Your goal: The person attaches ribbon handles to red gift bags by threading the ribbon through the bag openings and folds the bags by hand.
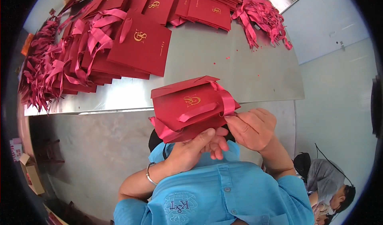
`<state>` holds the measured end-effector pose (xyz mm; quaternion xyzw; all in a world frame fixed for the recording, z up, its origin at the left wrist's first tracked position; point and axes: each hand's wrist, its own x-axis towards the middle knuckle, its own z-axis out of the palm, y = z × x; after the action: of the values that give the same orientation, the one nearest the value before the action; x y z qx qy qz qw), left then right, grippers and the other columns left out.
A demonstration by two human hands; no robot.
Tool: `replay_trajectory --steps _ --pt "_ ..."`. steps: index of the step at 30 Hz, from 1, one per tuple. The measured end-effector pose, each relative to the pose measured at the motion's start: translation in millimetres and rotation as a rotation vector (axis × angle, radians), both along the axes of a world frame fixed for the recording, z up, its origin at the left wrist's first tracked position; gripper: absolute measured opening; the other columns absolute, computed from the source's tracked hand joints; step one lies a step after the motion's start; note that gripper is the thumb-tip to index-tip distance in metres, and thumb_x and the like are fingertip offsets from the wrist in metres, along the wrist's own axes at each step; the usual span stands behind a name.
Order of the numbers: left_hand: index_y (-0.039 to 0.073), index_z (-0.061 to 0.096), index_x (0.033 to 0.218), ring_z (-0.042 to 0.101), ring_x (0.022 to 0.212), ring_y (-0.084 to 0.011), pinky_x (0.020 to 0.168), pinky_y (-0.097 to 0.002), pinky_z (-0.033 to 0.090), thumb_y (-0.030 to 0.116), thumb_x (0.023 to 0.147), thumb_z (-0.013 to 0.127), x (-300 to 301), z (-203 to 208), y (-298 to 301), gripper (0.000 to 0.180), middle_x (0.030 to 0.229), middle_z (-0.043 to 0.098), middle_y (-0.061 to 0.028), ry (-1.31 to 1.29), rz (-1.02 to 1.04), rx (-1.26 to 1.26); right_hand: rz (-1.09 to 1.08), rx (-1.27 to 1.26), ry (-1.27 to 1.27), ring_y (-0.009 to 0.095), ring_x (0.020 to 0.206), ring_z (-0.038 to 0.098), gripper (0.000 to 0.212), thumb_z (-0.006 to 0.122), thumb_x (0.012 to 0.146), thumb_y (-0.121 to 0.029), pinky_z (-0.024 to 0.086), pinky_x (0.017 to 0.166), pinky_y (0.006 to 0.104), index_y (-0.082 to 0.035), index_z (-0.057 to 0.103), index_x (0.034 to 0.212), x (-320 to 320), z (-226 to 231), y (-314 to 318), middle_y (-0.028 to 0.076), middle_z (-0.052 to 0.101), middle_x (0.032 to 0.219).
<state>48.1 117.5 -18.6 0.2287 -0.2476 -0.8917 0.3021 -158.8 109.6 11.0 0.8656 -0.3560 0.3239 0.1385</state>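
Head view: I record left hand (187, 153) grasping red bag (175, 105) at its near edge; right hand (254, 128) pinching its pink ribbon (228, 101); more bags (139, 53) overlapping on metal table (199, 57).

You get bright, even light, with white glare on the surface (119, 95) near its left front edge and faint streaks on the pale wall (331, 81). Your red bag (171, 107) looks fairly sharp; black fills the corners, and straight edges bow toward the rim.

A red bag (169, 108), gold-marked and strung with pink ribbon (228, 101), is held tilted by left hand (189, 153) and right hand (255, 127).
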Motion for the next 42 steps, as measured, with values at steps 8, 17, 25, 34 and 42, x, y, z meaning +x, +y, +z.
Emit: replay_trajectory --steps 8,17,25,34,42 --pt "0.006 0.069 0.095 0.064 0.065 -0.0255 0.059 -0.0317 0.049 0.007 0.071 0.077 32 9 -2 0.024 0.082 0.068 -0.0076 -0.550 0.309 -1.411 -0.021 0.034 0.039 0.015 0.052 0.051 0.029 0.079 0.064 -0.003 0.037 0.044 0.0274 -0.005 0.070 0.092 8 14 -2 0.003 0.056 0.074" --pt "0.018 0.073 0.091 0.054 0.085 -0.0116 0.074 -0.0260 0.034 0.016 0.069 0.065 41 9 -11 0.024 0.094 0.065 0.0054 -1.412 0.849 -2.016 0.060 0.029 0.057 0.013 0.050 0.048 0.031 0.076 0.061 0.000 0.032 0.042 0.0258 -0.005 0.070 0.092 21 18 -2 0.001 0.054 0.070" --pt "0.014 0.073 0.085 0.057 0.089 -0.0128 0.071 -0.0266 0.035 0.016 0.065 0.068 31 9 -24 0.020 0.092 0.067 0.0036 -1.266 0.832 -2.095 0.109 0.012 0.027 0.011 0.048 0.045 0.031 0.073 0.057 -0.002 0.028 0.041 0.0249 -0.005 0.070 0.088 24 13 -5 0.000 0.053 0.067" --pt "0.013 0.067 0.077 0.059 0.078 -0.0192 0.066 -0.0351 0.043 0.012 0.060 0.071 39 75 -53 0.017 0.084 0.065 0.0001 -0.798 0.330 -1.932 0.276 0.452 -0.368 0.015 0.048 0.045 0.019 0.075 0.062 0.000 0.034 0.041 0.0287 -0.009 0.070 0.079 20 52 -11 0.000 0.052 0.062" --pt "0.002 0.064 0.080 0.059 0.068 -0.0131 0.062 -0.0266 0.047 -0.004 0.070 0.068 34 20 -69 0.012 0.076 0.064 -0.0046 -0.616 -0.139 -1.019 0.106 1.020 -0.767 0.005 0.060 0.047 0.008 0.072 0.080 -0.001 0.037 0.055 0.0222 -0.001 0.068 0.087 18 -18 -12 0.000 0.058 0.067"
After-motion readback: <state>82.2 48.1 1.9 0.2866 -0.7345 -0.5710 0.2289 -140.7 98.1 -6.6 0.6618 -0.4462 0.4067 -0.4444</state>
